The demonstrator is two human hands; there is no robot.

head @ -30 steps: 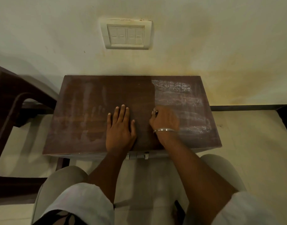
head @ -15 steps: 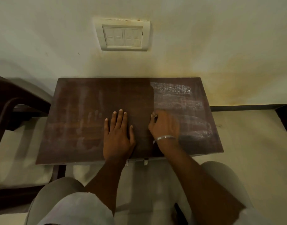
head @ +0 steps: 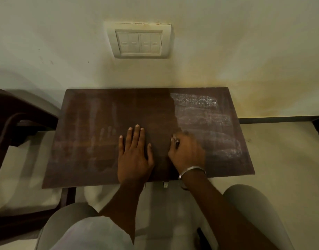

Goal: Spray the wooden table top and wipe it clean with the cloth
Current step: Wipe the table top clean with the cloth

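Note:
The dark brown wooden table top (head: 101, 112) stands against the wall in front of me. Its right half carries whitish streaky smears (head: 200, 112), and faint finger marks show on its left half. My left hand (head: 134, 156) lies flat on the middle of the top, fingers slightly apart, holding nothing. My right hand (head: 187, 152) rests just right of it with the fingers curled shut, at the edge of the smeared area. A small dark thing shows at its fingers; I cannot tell what it is. No cloth or spray bottle is in view.
A white switch plate (head: 139, 41) is on the wall above the table. A dark brown chair (head: 14, 123) stands close on the left. My knees (head: 74, 230) are under the table's near edge. A dark skirting strip (head: 274, 120) runs along the floor on the right.
The view has shifted slightly. Both hands stay at about the same spots on the table top; the right hand looks a little blurred.

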